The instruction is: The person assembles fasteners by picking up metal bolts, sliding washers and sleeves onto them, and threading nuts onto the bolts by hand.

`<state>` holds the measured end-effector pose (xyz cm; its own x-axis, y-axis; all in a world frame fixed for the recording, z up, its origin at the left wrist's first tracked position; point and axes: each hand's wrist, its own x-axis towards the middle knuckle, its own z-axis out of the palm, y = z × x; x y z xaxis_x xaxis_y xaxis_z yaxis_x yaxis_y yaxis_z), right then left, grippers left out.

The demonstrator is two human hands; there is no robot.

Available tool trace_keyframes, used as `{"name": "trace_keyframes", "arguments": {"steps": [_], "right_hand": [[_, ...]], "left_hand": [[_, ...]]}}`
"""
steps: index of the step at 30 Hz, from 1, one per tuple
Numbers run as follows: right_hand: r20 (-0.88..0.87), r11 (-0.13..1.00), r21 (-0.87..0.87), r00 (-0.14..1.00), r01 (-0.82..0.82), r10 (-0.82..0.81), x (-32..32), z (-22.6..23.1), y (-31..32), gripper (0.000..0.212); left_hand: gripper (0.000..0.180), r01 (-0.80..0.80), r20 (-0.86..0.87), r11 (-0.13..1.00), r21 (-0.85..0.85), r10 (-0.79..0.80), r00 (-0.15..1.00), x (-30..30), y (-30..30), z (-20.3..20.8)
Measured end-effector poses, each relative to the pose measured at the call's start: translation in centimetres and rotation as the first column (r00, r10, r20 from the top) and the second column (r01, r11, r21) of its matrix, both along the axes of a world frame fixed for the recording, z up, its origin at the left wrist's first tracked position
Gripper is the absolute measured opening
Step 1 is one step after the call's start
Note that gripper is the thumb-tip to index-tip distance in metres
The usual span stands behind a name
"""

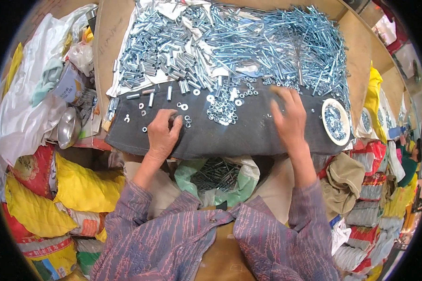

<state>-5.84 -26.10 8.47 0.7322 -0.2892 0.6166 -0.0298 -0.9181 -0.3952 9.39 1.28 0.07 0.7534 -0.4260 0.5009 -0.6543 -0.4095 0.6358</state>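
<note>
My left hand rests on a dark cloth, fingers curled and pinched near a few small washers; whether it grips one I cannot tell. My right hand hovers over the cloth's right part, fingers spread and blurred, holding nothing I can see. Between the hands lies a small heap of silver nuts and washers. Behind the cloth is a large pile of long silver bolts and short metal sleeves on white sheeting.
A white round dish of small parts sits at the cloth's right end. A green bag of bolts stands open below the table edge. Yellow and red sacks are stacked left, folded bags right, a metal bowl far left.
</note>
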Motion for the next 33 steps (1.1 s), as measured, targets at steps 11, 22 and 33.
{"name": "trace_keyframes", "arguments": {"steps": [11, 22, 33], "right_hand": [[-0.448, 0.846, -0.516, 0.884, -0.137, -0.13, 19.9, -4.4, -7.4, 0.07], [-0.367, 0.812, -0.555, 0.929, -0.182, -0.042, 21.2, -5.3, -7.6, 0.042], [-0.328, 0.765, -0.634, 0.936, -0.114, -0.132, 20.5, -5.8, -10.5, 0.046]], "left_hand": [[0.015, 0.027, -0.08, 0.996, -0.084, -0.034, 0.996, 0.7, 0.0, 0.0], [0.014, 0.022, -0.098, 0.995, -0.102, -0.032, 0.995, 1.0, -0.1, 0.0], [0.012, 0.039, -0.082, 0.998, -0.057, -0.044, 0.996, 0.7, -1.1, 0.4]]}}
